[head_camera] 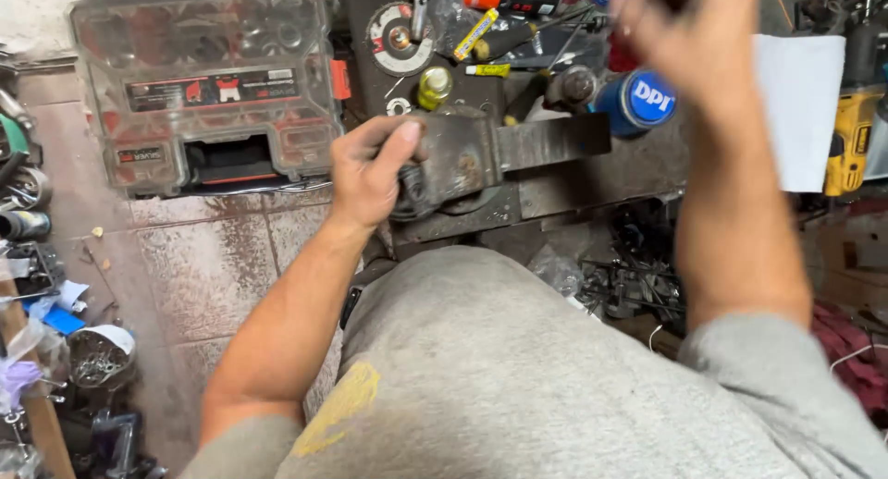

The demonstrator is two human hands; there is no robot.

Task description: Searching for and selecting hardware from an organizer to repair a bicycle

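A rusty metal part (458,155) — a thick, rounded block with a flat steel bar (552,141) running out of it — is held at the edge of the workbench (592,178), just above the person's grey-clad lap. It is judged to be heavy and fully rigid, with a rough, corroded skin that should not slip; nothing about it looks fragile. The bulky rounded end, where the mass sits, is judged the sound place to take hold, the bar being better kept as a lever or left free.

The left hand (368,169) is wrapped around that end, thumb laid over the top, fingers curled beneath. The right hand (680,30) is raised well beyond and to the right of the part, blurred by motion — whether it is closed on anything cannot be told.

Just past the left hand's knuckles lie a small yellow-green bottle (433,86) and a grinding disc (399,38); a blue can (638,100) sits off the bar's far end. To the left hand's outer side, on the tiled floor, a clear-lidded organiser case (208,86) rests.
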